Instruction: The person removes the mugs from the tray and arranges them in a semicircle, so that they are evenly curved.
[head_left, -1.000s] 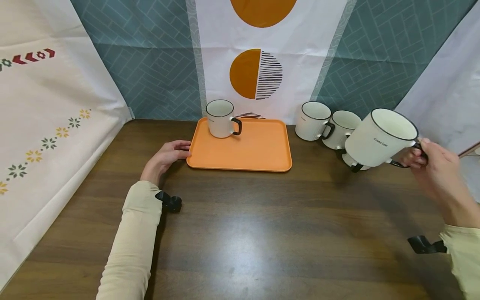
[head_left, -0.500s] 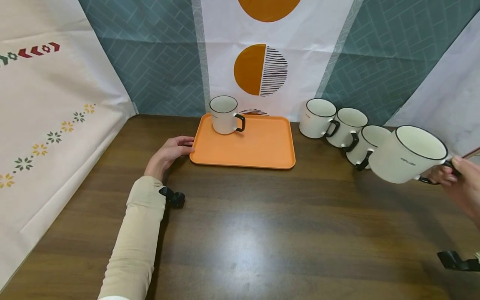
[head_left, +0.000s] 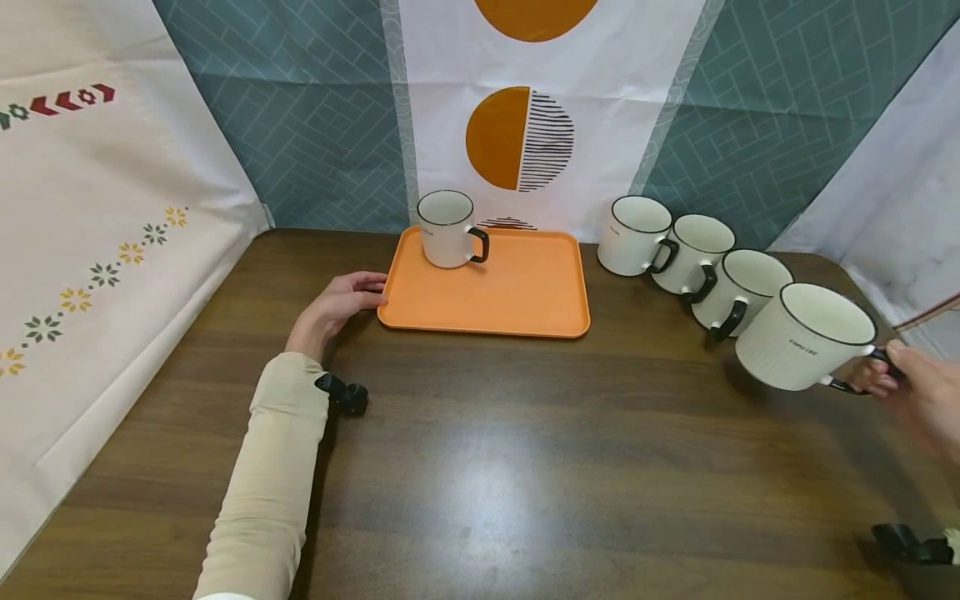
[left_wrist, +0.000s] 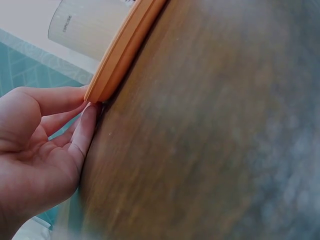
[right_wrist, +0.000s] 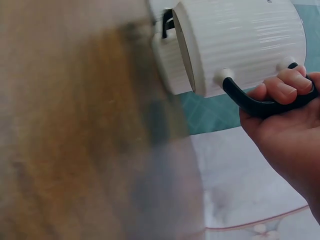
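Observation:
My right hand (head_left: 918,383) grips the black handle (right_wrist: 265,107) of a white ribbed mug (head_left: 806,342) with a dark rim and small lettering. In the right wrist view its base hangs close over the table, fingers curled round the handle. At the left end of an orange tray (head_left: 517,292), my left hand (head_left: 341,304) pinches the rim between thumb and fingers, seen near the tray corner (left_wrist: 102,92) in the left wrist view. One similar mug (head_left: 444,233) stands upright on the tray, towards its back left, handle pointing right.
Three more such mugs stand in a slanting row at the back right: one mug (head_left: 633,237), a second mug (head_left: 690,254) and a third mug (head_left: 731,296) nearest the held one. Behind the brown wooden table (head_left: 480,467) hangs a patterned cloth (head_left: 330,125).
My right hand has carried its mug to the right, then lowered it towards the table beside the row, uncovering the third mug. The left hand stays at the tray. The head view has shifted slightly.

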